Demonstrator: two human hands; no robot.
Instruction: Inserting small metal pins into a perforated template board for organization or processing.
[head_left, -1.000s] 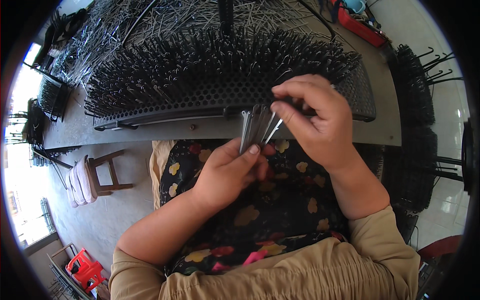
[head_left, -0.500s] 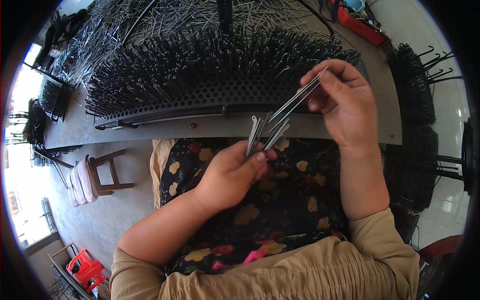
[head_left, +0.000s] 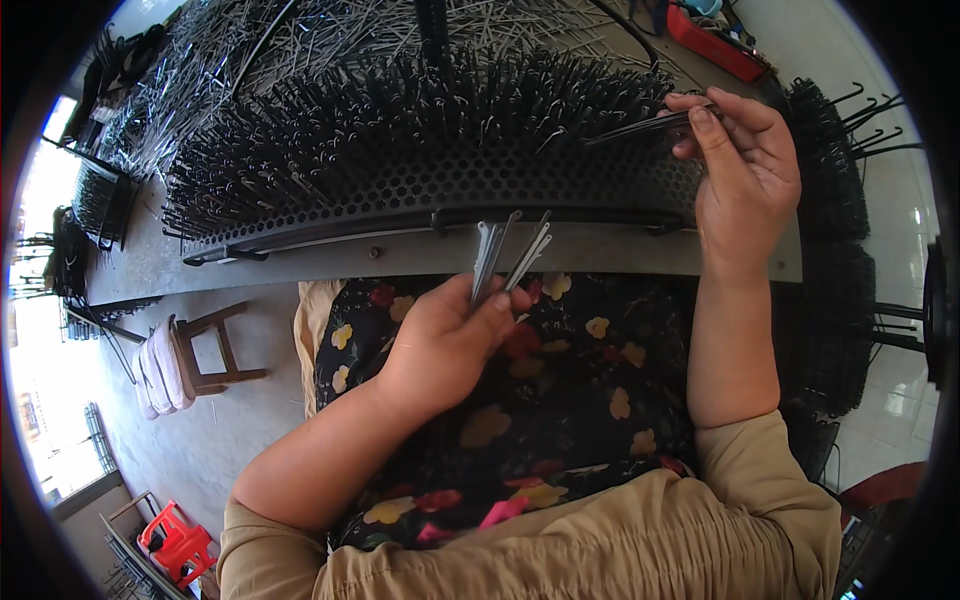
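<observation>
Perforated rack (head_left: 420,195) — rt hand (head_left: 745,185) pins rod (head_left: 640,128); left (head_left: 450,340) grips spares (head_left: 505,255).

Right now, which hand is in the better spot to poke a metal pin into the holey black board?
Probably the right hand: it pinches one pin at the perforated board. The left hand holds a bundle of pins lower, over the lap.

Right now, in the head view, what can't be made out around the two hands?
- Lower ends of the metal rods in the left hand: hidden by its closed fingers.
- How many thin rods the right hand pinches: too fine, they merge.
- Which hole of the perforated rack the rods' tips meet: lost among the dense standing pins.
- Far right pin racks: bent and cut by the fisheye rim.
</observation>
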